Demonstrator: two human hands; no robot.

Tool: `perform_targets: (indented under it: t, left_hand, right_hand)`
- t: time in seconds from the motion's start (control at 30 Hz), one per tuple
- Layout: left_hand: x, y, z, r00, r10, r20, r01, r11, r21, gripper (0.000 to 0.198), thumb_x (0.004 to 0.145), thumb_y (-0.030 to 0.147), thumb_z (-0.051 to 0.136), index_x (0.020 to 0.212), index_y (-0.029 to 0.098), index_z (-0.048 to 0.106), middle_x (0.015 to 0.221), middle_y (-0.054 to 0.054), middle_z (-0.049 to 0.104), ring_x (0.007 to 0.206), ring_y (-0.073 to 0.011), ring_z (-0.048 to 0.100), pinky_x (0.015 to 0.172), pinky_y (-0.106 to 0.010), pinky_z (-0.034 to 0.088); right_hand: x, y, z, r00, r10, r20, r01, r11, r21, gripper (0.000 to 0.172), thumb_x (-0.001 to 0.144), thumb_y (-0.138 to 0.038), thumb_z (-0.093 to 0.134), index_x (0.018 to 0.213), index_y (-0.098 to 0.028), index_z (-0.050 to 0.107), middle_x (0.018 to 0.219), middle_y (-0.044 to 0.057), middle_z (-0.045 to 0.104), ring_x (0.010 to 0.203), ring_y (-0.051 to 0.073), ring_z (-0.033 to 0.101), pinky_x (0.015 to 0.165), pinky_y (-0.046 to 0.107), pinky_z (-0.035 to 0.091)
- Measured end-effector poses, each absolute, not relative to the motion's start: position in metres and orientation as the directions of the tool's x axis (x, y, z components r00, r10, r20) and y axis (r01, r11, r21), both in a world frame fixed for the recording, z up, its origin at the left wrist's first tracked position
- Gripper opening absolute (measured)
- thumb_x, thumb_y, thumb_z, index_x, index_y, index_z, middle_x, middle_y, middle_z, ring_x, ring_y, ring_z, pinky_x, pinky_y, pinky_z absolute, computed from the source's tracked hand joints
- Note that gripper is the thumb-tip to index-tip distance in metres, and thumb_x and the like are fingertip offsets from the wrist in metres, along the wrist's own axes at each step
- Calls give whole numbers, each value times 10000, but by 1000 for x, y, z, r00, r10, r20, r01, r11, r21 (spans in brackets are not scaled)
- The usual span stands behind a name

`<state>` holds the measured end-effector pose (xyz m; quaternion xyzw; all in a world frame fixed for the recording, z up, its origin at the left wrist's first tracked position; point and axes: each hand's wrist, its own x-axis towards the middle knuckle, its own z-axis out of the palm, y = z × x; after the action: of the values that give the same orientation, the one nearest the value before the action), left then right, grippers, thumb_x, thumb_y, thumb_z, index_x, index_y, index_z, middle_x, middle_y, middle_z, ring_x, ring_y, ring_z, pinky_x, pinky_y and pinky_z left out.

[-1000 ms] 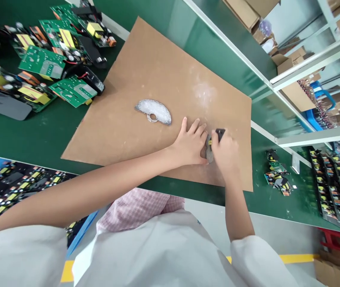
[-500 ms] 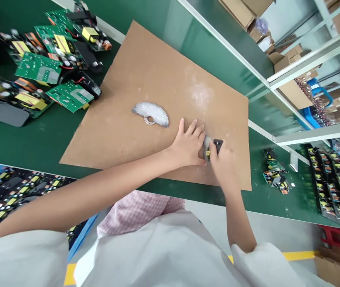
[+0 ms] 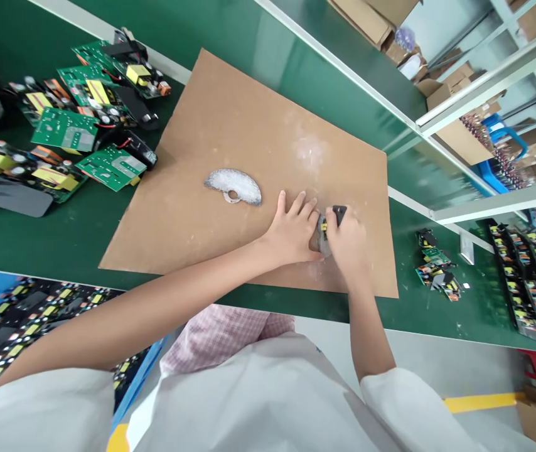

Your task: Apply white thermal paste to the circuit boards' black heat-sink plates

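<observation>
My left hand (image 3: 291,232) lies flat with spread fingers on the brown cardboard sheet (image 3: 240,125), its thumb and fingertips against a greyish flat piece (image 3: 323,245). That piece is partly hidden between my hands. In my closed right hand (image 3: 350,242) is a small black object with a yellow part (image 3: 339,215), pressed down over the grey piece; its exact kind is not clear. To the left of my hands lies a grey-white, half-moon plate (image 3: 236,183) with a rounded tab and hole on its lower edge.
Several green circuit boards (image 3: 63,129) are heaped on the green bench (image 3: 80,232) at the left. A smaller board pile (image 3: 437,267) sits at the right, near a tray of parts (image 3: 522,276). A metal frame (image 3: 494,88) stands at the right; below left is a blue crate of boards (image 3: 131,383).
My right hand has moved slightly up and left with the black object, over the grey piece. The left hand stays spread in place. The view has shifted a little.
</observation>
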<state>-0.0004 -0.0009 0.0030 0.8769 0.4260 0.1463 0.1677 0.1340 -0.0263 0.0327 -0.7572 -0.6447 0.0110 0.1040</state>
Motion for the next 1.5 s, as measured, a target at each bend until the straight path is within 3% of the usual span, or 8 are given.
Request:
perform_targets:
  t: [0.17, 0.33, 0.5, 0.67, 0.83, 1.3, 1.5]
  left_hand:
    - [-1, 0, 3, 592, 800, 101, 705, -574, 416, 889, 714, 594, 654, 1365, 40, 409, 1484, -199, 321, 1399, -387, 170, 1097, -698, 49]
    - [-1, 0, 3, 591, 798, 113, 699, -577, 421, 897, 712, 608, 647, 1385, 73, 392, 1493, -192, 309, 1404, -387, 161, 1098, -696, 32]
    - [-1, 0, 5, 600, 796, 79, 705, -572, 419, 882, 724, 588, 646, 1380, 55, 394, 1496, -201, 296, 1408, -386, 148, 1098, -695, 38]
    - [0, 1, 2, 590, 800, 108, 703, -574, 420, 911, 714, 618, 635, 1385, 55, 386, 1493, -190, 307, 1406, -389, 149, 1099, -696, 32]
    - [0, 1, 1, 599, 793, 105, 699, -583, 415, 904, 719, 604, 635, 1378, 36, 388, 1488, -196, 313, 1403, -392, 161, 1093, -705, 48]
    - [1, 1, 2, 586, 798, 142, 686, -582, 436, 853, 715, 564, 663, 1363, 67, 418, 1481, -205, 323, 1402, -404, 166, 1088, -708, 34]
    - [1, 0, 2, 590, 795, 140, 685, -585, 435, 854, 709, 561, 667, 1356, 59, 428, 1474, -205, 335, 1391, -414, 187, 1090, -705, 52]
  right_hand:
    - [136, -31, 33, 126, 991, 51, 974, -114, -197, 210, 972, -357, 430, 930, -172, 517, 800, 83, 635, 697, 241, 612, 550, 270, 346]
    - [136, -25, 31, 140, 981, 134, 980, -118, -158, 217, 972, -357, 452, 954, -155, 529, 855, 101, 643, 717, 251, 612, 548, 278, 330]
    - [137, -30, 31, 120, 991, 57, 984, -111, -140, 215, 969, -348, 425, 925, -161, 520, 760, 80, 627, 663, 247, 604, 528, 281, 315]
    - [141, -22, 28, 118, 981, 156, 985, -97, -141, 235, 978, -360, 411, 958, -150, 514, 848, 109, 638, 710, 258, 613, 546, 285, 318]
    - [143, -28, 27, 106, 990, 96, 986, -92, -138, 208, 972, -342, 417, 931, -160, 509, 762, 82, 625, 667, 253, 608, 534, 282, 311]
    - [143, -19, 26, 121, 977, 177, 978, -87, -188, 279, 983, -391, 371, 965, -147, 505, 833, 117, 619, 703, 267, 605, 569, 292, 363]
    - [140, -30, 28, 112, 988, 109, 983, -94, -156, 268, 973, -385, 386, 923, -156, 515, 760, 97, 611, 651, 255, 593, 533, 278, 336]
